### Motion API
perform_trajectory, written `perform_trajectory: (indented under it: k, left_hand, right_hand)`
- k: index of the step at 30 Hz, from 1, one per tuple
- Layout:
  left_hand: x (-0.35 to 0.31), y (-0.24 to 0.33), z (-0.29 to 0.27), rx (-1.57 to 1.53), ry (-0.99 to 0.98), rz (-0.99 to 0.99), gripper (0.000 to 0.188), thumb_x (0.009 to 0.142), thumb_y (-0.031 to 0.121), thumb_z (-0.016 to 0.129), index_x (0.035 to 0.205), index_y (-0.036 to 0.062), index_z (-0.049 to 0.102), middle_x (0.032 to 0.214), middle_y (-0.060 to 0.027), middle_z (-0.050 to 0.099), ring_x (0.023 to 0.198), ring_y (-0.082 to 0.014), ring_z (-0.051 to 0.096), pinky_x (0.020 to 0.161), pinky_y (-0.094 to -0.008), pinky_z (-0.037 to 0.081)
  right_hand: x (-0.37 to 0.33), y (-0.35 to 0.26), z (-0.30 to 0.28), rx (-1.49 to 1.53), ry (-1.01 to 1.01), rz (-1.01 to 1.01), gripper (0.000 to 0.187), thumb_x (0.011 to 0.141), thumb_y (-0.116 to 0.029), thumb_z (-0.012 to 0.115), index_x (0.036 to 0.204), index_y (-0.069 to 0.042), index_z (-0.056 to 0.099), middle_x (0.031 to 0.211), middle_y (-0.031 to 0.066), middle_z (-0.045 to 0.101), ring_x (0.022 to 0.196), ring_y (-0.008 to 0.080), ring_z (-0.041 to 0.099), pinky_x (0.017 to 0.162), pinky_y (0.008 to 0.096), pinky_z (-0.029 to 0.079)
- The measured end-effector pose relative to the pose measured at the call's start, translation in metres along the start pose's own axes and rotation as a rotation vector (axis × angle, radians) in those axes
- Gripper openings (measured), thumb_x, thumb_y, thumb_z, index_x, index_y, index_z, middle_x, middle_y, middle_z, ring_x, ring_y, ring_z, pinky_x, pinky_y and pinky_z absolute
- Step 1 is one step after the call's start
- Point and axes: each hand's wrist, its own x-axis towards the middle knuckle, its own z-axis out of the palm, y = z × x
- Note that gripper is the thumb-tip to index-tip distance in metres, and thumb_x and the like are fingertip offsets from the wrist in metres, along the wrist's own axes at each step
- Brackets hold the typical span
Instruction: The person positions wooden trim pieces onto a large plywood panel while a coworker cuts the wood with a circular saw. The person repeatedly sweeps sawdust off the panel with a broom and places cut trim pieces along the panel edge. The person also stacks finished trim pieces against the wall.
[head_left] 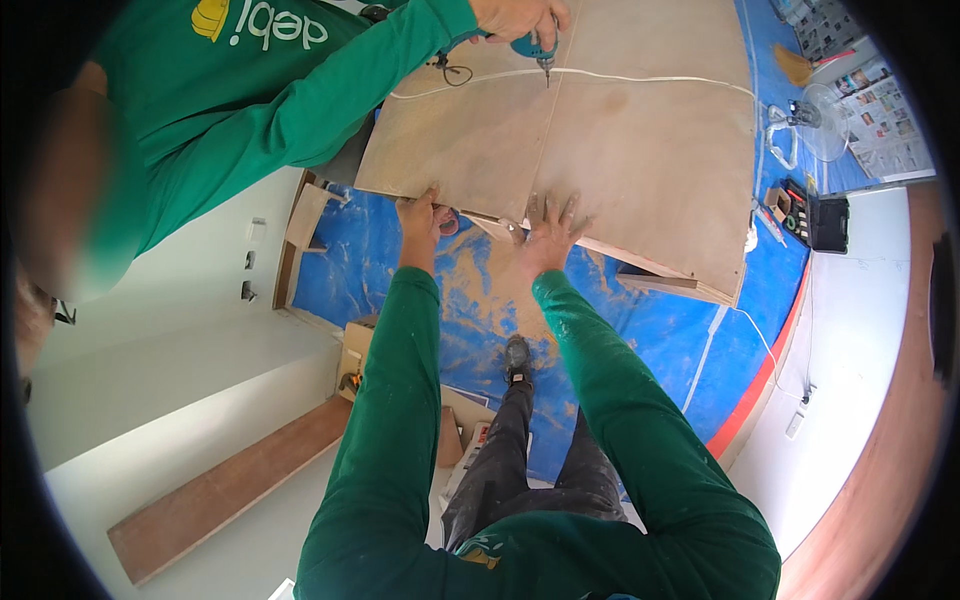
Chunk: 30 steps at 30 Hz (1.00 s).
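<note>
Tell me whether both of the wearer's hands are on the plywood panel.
Yes: left hand and right hand both press on the plywood panel.

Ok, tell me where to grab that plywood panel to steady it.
Grip the plywood panel along its near edge, from the wearer's side, where the left hand and right hand already press. That edge overhangs freely; the co-worker's drill occupies the far side.
</note>
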Motion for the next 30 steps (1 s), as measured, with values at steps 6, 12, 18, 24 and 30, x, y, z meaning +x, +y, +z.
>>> perform_trajectory:
  k: [6,12,18,24,30]
  left_hand:
    - [0.005,-0.005,0.003,-0.005,0.075,0.038,0.039,0.090,-0.002,0.070,0.126,-0.0051,0.054,0.119,-0.0163,0.066,0.104,-0.0308,0.071,0.083,-0.0477,0.066]
    - [0.007,-0.015,0.003,-0.084,0.048,0.057,0.048,0.088,-0.010,0.068,0.131,-0.0036,0.046,0.120,-0.0200,0.064,0.098,-0.0329,0.071,0.073,-0.0465,0.066]
    - [-0.011,-0.020,0.000,-0.031,0.015,0.009,0.060,0.090,-0.005,0.069,0.139,0.0001,0.036,0.117,-0.0185,0.064,0.098,-0.0288,0.070,0.076,-0.0417,0.062]
    - [-0.005,-0.020,-0.004,0.120,0.082,-0.101,0.056,0.091,-0.001,0.070,0.133,0.0013,0.033,0.120,-0.0189,0.061,0.099,-0.0273,0.068,0.079,-0.0438,0.061]
    - [0.003,-0.025,-0.011,0.078,0.003,-0.012,0.056,0.092,0.000,0.070,0.131,0.0025,0.030,0.130,-0.0223,0.054,0.105,-0.0304,0.066,0.080,-0.0487,0.063]
  right_hand:
    - [0.001,-0.003,0.003,0.074,0.045,-0.016,0.065,0.094,-0.053,0.064,0.144,-0.011,0.060,0.154,0.0174,0.047,0.154,0.0479,0.018,0.115,0.0815,-0.004]
    - [-0.001,-0.007,0.004,0.069,0.009,0.014,0.066,0.095,-0.053,0.063,0.145,-0.011,0.059,0.153,0.0183,0.049,0.154,0.0469,0.021,0.115,0.0811,-0.003]
    - [-0.001,-0.009,0.008,-0.008,-0.001,-0.002,0.068,0.096,-0.059,0.059,0.147,-0.013,0.057,0.158,0.0139,0.044,0.154,0.0424,0.024,0.117,0.0785,0.001]
    - [-0.002,-0.010,0.016,-0.037,-0.016,-0.024,0.071,0.097,-0.061,0.056,0.147,-0.011,0.056,0.159,0.0158,0.042,0.155,0.0441,0.021,0.114,0.0821,0.003]
    - [-0.003,-0.016,0.017,-0.092,-0.065,0.000,0.072,0.095,-0.065,0.056,0.148,-0.016,0.056,0.159,0.0180,0.041,0.154,0.0467,0.020,0.111,0.0850,0.006]
